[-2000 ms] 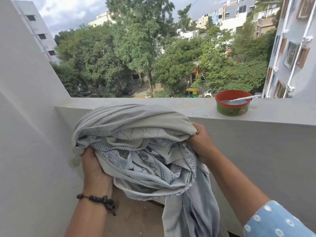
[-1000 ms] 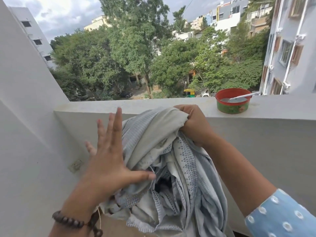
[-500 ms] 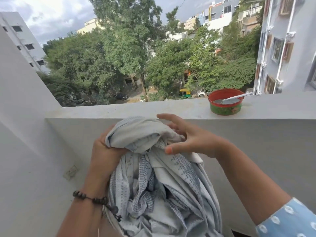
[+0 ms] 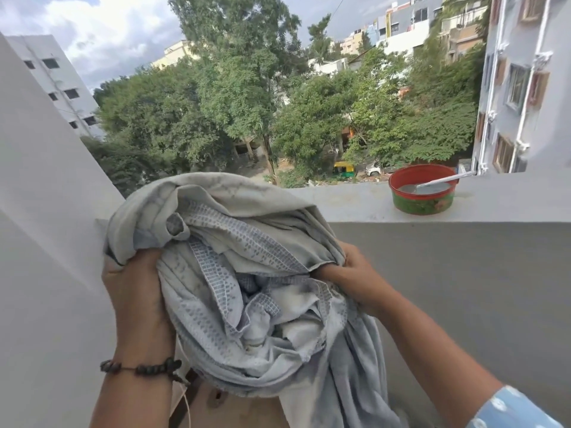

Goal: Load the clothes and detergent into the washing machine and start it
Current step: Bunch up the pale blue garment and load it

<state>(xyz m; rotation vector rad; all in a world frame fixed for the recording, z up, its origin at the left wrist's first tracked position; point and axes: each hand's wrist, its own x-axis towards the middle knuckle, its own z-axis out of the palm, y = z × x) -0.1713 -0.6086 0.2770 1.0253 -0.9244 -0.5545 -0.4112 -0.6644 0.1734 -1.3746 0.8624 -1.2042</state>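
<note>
On the parapet ledge [image 4: 355, 202] stands a red-rimmed round tub [image 4: 422, 189] with a green patterned side, holding a greyish liquid or paste; a pale-handled utensil [image 4: 438, 182] rests in it, its handle leaning over the tub's right rim. Any print on the tub's side is too blurred to read.

Below and left of the tub, in front of the ledge wall, a bundled pale grey-blue patterned cloth [image 4: 241, 273] is held up by both hands. The left hand [image 4: 133, 291], a dark bead bracelet [image 4: 140, 368] on its wrist, grips the bundle's left edge, its fingers curled into the fabric and hidden under a fold. The right hand [image 4: 352, 276] pinches the gathered upper edge on the side nearer the tub, fingers bent round the folds. The cloth bulges between the two hands and one tail hangs down below the right forearm, whose blue dotted sleeve [image 4: 509, 409] shows at the bottom corner.
</note>
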